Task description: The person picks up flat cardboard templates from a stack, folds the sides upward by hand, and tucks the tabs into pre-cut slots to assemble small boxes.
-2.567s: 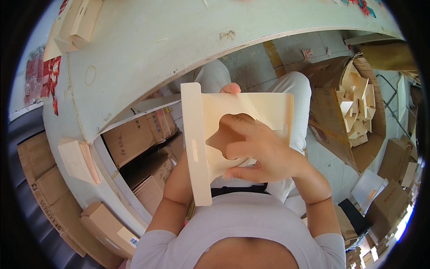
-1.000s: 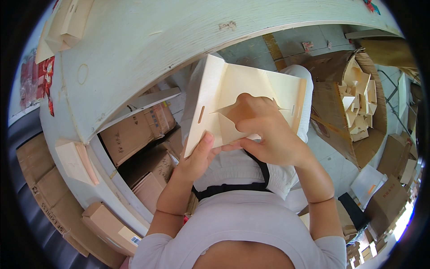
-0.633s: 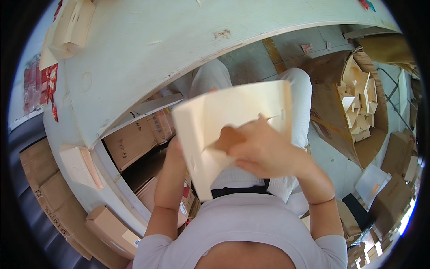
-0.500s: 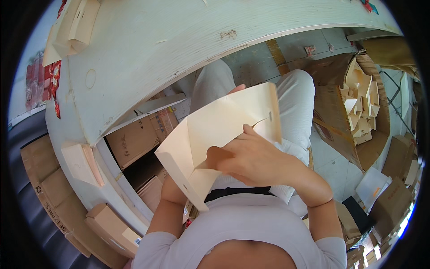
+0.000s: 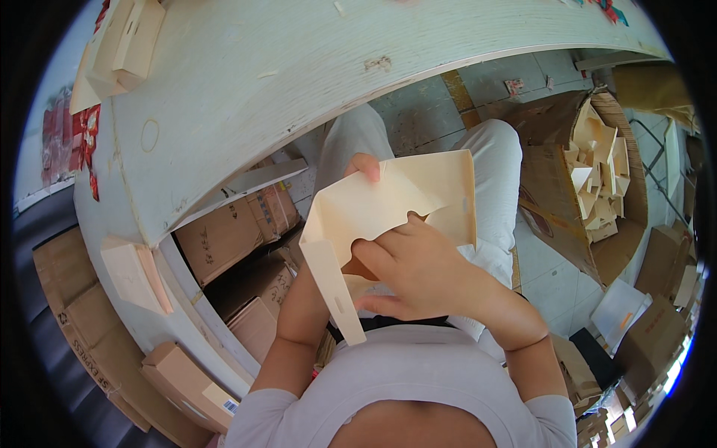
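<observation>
Head view, looking down over a seated person's lap. A pale, flat-cut cardboard box blank (image 5: 388, 216), partly folded, is held in the air above the thighs, just below the curved edge of the white tabletop (image 5: 246, 89). The right hand (image 5: 418, 272) lies across the blank's near face, its fingers (image 5: 377, 257) curled and pressed against the panel, apparently pinning a fold in place. The left hand (image 5: 364, 166) is mostly hidden behind the blank; only fingertips show hooked over the top edge, gripping it, with the forearm rising from below. This two-sided hold appears to steady the sheet so that the narrow slotted flap (image 5: 334, 291) can hang free at lower left.

Compared with half a second earlier, the blank has been turned: the side flap now points down toward the body, and the left fingertips have appeared over the upper rim.

Surroundings: brown cartons (image 5: 231, 231) stacked under the tabletop; a large open carton (image 5: 553, 194) on the tiled floor to the right, holding a heap of similar pale pieces (image 5: 597, 179); small folded boxes (image 5: 127, 41) on the tabletop's far-left corner.
</observation>
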`<state>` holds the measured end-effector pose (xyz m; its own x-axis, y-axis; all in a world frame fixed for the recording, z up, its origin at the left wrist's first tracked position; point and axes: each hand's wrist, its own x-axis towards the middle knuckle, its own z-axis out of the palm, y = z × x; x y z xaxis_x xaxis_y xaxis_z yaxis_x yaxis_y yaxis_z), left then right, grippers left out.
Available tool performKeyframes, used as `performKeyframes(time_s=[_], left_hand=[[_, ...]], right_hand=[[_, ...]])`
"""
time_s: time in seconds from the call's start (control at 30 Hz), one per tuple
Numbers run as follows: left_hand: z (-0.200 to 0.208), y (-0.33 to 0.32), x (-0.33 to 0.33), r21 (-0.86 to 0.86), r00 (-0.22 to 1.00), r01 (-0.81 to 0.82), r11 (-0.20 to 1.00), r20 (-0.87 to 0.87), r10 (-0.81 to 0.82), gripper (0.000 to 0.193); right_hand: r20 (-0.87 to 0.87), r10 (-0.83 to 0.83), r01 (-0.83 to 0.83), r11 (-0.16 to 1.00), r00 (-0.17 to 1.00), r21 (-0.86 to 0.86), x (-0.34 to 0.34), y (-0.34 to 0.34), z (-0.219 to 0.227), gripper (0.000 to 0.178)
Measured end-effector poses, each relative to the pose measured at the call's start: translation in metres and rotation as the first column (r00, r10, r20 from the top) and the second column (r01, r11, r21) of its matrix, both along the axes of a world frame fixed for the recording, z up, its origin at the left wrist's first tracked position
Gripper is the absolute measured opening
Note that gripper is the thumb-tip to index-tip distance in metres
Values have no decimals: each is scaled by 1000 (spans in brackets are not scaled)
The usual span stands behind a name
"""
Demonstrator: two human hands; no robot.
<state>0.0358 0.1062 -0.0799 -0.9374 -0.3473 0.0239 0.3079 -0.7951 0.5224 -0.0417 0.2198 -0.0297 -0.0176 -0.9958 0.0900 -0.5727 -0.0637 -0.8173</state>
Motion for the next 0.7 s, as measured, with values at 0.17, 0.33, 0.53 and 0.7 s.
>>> performKeyframes(time_s=[0.17, 0.33, 0.53, 0.7], left_hand=[[0, -1, -1, -6, 999, 45, 999, 6, -45, 18], [0, -5, 0, -55, 998, 65, 996, 2, -65, 12], [0, -5, 0, -62, 1000, -7, 998, -21, 6, 8], [-3, -3, 4, -15, 995, -71, 997, -65, 70, 9]], right_hand=[[-67, -58, 58, 998, 996, 2, 6, 1, 7, 41], [-102, -123, 125, 992, 987, 19, 10, 1, 4, 27], [-121, -138, 134, 990, 983, -41, 12, 1, -2, 29], [-124, -113, 107, 993, 986, -53, 0, 1, -2, 49]])
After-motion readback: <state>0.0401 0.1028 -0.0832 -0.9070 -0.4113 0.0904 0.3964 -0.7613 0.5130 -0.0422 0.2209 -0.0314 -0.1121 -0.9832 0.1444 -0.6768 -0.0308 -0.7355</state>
